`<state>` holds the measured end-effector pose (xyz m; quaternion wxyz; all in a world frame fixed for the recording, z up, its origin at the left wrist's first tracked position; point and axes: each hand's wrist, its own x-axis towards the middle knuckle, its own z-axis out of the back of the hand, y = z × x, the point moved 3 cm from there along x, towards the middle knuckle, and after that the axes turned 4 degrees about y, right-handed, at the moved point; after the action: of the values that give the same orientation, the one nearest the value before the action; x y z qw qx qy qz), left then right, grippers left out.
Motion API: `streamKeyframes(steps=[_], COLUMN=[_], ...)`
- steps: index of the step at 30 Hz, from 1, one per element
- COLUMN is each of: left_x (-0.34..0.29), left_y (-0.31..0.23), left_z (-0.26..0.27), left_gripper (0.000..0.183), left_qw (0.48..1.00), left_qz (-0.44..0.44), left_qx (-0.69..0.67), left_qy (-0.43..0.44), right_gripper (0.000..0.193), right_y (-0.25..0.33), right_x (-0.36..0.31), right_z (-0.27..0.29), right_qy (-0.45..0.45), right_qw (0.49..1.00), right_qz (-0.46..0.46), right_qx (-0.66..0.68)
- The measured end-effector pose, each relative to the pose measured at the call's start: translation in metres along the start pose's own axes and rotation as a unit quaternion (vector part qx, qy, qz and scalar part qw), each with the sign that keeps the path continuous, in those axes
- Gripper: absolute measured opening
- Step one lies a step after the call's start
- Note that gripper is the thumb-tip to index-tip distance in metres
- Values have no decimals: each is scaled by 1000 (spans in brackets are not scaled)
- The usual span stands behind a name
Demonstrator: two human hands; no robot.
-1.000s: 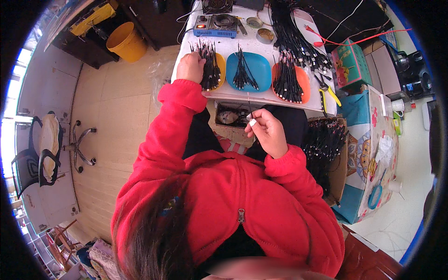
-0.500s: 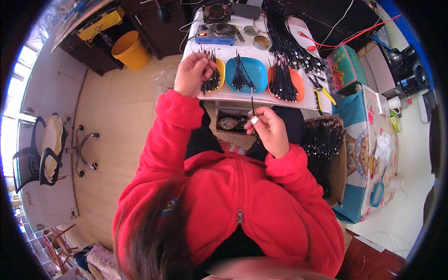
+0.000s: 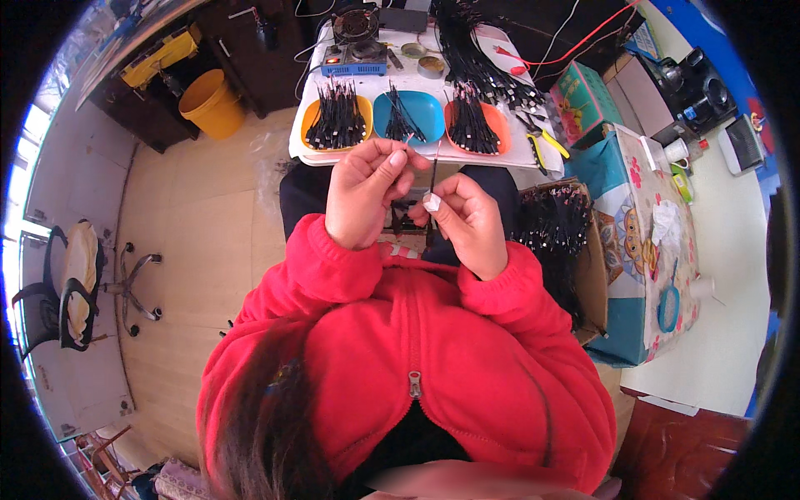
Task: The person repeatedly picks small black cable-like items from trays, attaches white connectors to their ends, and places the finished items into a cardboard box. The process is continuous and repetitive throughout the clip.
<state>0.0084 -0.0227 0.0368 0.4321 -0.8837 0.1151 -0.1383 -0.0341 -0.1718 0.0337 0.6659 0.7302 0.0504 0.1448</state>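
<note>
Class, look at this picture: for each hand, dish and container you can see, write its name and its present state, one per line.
Left hand: raised, fingertips pinched together.
Right hand: pinching a thin black wire upright.
Yellow dish: heaped with black wires.
Blue dish: holds few wires.
Orange dish: heaped with wires.
Yellow bucket: upright on floor.

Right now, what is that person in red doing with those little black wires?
Both hands are raised together in front of the white table. The right hand pinches a thin black wire upright, and the left hand pinches something tiny beside it. Three dishes hold wire bundles: orange, blue and red-orange.
</note>
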Motion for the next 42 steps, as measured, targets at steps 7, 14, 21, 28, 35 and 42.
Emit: streamKeyframes(steps=[7,14,21,28,35,42], left_x=[-13,-14,-13,-16,-15,-15], left_y=[7,11,12,12,15,20], left_z=[-12,-11,-12,-18,-15,-17], left_gripper=[8,7,8,9,11,23], left_qw=[998,999,999,994,998,987], left_qz=[-1,25,-18,4,6,17], left_qx=[-55,-30,40,111,29,-104], left_qy=[6,8,0,18,52,122], right_gripper=[10,11,13,13,10,12], right_y=[3,-8,13,28,22,3], right_x=[-5,-2,-4,7,4,8], right_z=[-6,-7,14,15,12,11], right_qy=[-8,-27,-56,-45,-55,35], right_qw=[999,998,978,971,982,958], right_qz=[33,31,47,179,169,-9], right_qx=[-19,-55,-195,-148,-55,283])
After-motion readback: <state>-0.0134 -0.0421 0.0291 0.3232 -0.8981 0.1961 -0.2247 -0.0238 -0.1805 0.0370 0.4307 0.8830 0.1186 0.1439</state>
